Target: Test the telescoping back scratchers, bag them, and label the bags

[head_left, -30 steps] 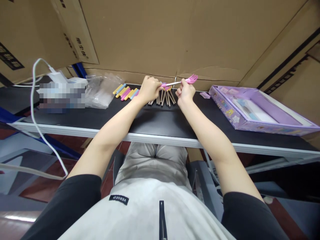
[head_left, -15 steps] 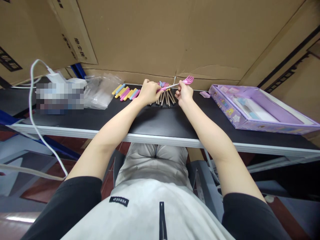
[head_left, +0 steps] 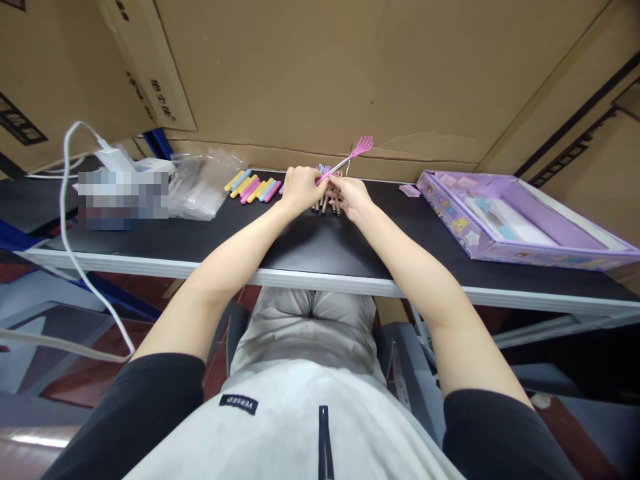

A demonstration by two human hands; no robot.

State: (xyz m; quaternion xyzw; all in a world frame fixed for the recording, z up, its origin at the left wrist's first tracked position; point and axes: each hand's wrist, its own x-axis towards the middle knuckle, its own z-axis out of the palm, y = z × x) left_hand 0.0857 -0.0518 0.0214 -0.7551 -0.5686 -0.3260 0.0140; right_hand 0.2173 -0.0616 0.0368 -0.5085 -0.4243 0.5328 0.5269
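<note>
My left hand (head_left: 300,189) is closed on the handle of a pink claw-headed rod (head_left: 350,155), whose head tilts up toward the cardboard wall. My right hand (head_left: 348,195) rests right beside it, fingers curled over a row of metal rods (head_left: 326,205) lying on the black table (head_left: 320,247). Whether the right hand grips one of them is hidden. Just left of my hands lies a bunch of yellow, blue and pink plastic sleeves (head_left: 253,187).
A purple open box (head_left: 505,220) sits at the right of the table, a small pink piece (head_left: 409,190) near it. Clear plastic bags (head_left: 203,180), a white charger with cable (head_left: 75,200) and a blurred patch lie left. Cardboard boxes (head_left: 320,73) stand behind.
My right hand let go of the pink head and dropped to the metal rods beside the left hand. The rod now tilts more steeply in the left hand alone.
</note>
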